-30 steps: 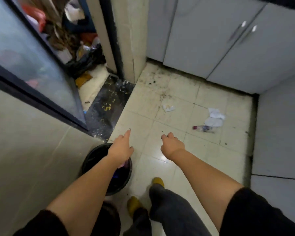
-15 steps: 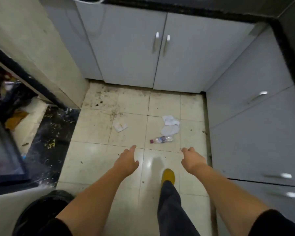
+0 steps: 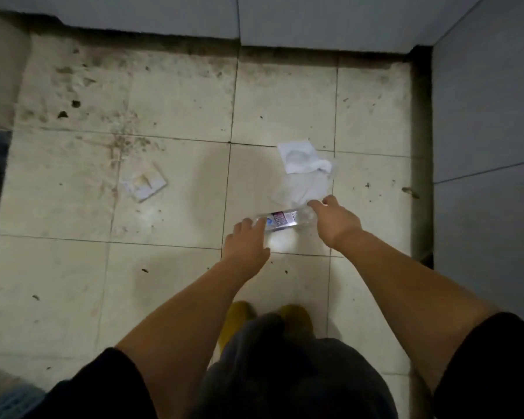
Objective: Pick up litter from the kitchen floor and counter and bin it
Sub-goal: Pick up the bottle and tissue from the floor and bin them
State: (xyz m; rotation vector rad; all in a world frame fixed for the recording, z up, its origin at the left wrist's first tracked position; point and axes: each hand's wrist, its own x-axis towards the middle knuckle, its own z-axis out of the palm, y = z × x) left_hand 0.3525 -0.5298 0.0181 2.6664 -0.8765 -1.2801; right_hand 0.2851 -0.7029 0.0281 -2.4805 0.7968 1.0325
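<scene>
A small clear plastic bottle (image 3: 283, 220) with a purple label lies on its side on the tiled floor. My left hand (image 3: 246, 243) reaches down over its left end, fingers spread, touching or just above it. My right hand (image 3: 335, 220) covers its right end, fingers curled downward; whether it grips the bottle is unclear. Just beyond the bottle lie crumpled white tissues (image 3: 303, 173). A soiled square paper scrap (image 3: 145, 183) rests on the floor further left. The bin is out of view.
Grey cabinet doors (image 3: 315, 16) close off the far side and a grey cabinet (image 3: 487, 116) the right side. The tiles (image 3: 73, 86) near the cabinets are dirty with dark specks. My yellow shoes (image 3: 239, 316) stand close below the bottle.
The view has swung away from the bin and dropped toward the floor. Both hands have moved forward and down, from hanging in the air to the two ends of the bottle.
</scene>
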